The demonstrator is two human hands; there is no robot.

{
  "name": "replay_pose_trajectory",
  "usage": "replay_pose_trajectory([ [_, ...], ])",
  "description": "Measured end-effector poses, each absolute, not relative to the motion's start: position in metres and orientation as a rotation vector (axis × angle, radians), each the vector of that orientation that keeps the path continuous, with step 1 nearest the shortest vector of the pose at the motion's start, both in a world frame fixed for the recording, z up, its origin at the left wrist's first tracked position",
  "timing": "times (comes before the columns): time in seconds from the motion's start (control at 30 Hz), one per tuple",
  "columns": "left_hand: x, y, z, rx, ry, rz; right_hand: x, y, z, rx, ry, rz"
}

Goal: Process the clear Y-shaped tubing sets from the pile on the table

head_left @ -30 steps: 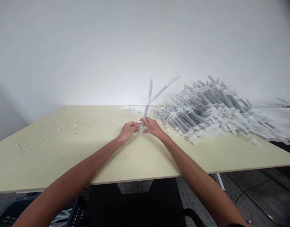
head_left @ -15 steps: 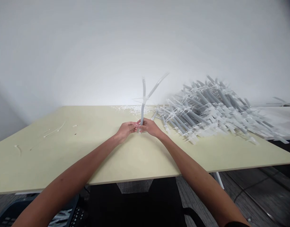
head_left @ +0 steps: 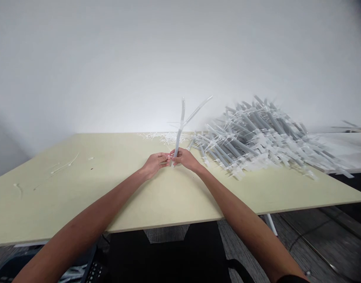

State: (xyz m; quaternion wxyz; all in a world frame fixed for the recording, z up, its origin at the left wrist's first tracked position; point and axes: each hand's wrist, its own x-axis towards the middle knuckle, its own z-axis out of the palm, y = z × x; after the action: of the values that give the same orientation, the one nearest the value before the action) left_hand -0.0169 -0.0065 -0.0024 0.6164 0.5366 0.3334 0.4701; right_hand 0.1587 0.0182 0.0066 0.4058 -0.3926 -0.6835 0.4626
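A Y-shaped translucent grey tube (head_left: 178, 138) stands nearly upright over the table, its two arms spreading at the top and a thin white strip sticking out at the fork. Around its lower end my right hand (head_left: 184, 158) is closed. My left hand (head_left: 156, 164) meets it from the left, fingertips pinched together beside the tube; what they pinch is small and pale, too small to make out. The tube's bottom end shows just below the fingers.
On the right of the pale table (head_left: 133, 208) lies a large heap of similar tubes (head_left: 245, 137). White zip ties (head_left: 168, 136) are scattered behind my hands. Loose ties (head_left: 61, 168) lie at the left. A dark basket (head_left: 93, 267) with tubes is below the table's edge.
The top of the tube has tilted slightly to the right. Both hands stay nearly in place, and the whole view has shifted a little.
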Motion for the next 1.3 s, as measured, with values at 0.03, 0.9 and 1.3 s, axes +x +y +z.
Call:
replay_pose_trajectory([
  [0.03,-0.017,-0.007,-0.002,1.236,0.764,1.083,0.159,0.018,0.007,-0.984,-1.720,1.177],
  [0.9,-0.019,-0.010,0.004,1.509,0.895,1.046,0.157,0.000,0.017,-0.858,-1.650,1.446],
  [1.3,-0.013,-0.006,-0.002,1.393,0.913,1.061,0.154,0.001,0.017,-0.854,-1.507,1.577],
])
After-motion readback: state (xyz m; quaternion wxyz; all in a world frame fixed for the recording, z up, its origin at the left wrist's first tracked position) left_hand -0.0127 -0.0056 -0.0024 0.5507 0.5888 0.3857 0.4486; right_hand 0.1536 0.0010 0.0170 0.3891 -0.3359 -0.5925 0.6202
